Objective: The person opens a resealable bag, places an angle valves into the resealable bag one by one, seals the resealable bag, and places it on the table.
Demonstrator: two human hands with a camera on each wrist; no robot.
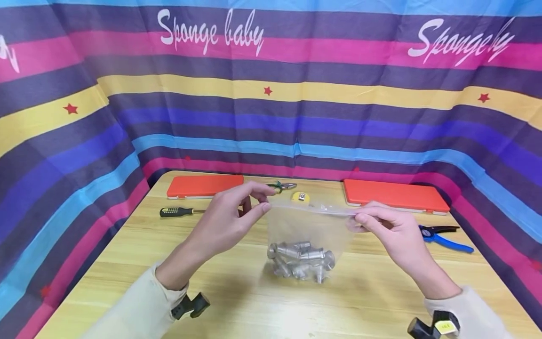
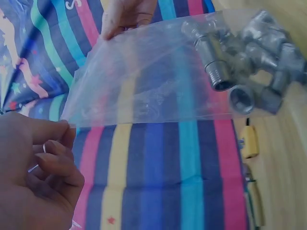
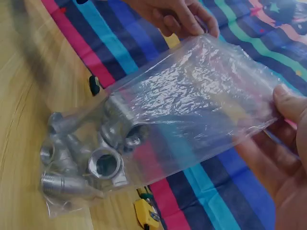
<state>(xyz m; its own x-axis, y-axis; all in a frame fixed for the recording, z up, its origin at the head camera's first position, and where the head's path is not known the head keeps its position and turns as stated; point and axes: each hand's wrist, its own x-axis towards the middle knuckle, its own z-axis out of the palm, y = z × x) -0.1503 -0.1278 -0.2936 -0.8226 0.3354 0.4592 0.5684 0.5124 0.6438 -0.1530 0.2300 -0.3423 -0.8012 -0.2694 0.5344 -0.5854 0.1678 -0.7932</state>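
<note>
Clear plastic bag (image 1: 309,226) stretched between both hands, held up over the wooden table (image 1: 237,301). Left hand (image 1: 224,221) pinches one top corner with thumb and fingertips, right hand (image 1: 391,230) pinches the other, so the mouth runs straight across from hand to hand and neither is nearer. The weight is all below: a bunch of grey metal pipe fittings (image 1: 300,261) sagging in the bottom, about midway between the hands. Further out, a screwdriver (image 1: 179,212), two orange cases (image 1: 205,185), blue-handled pliers (image 1: 444,237), and striped cloth (image 1: 271,108) behind.
</note>
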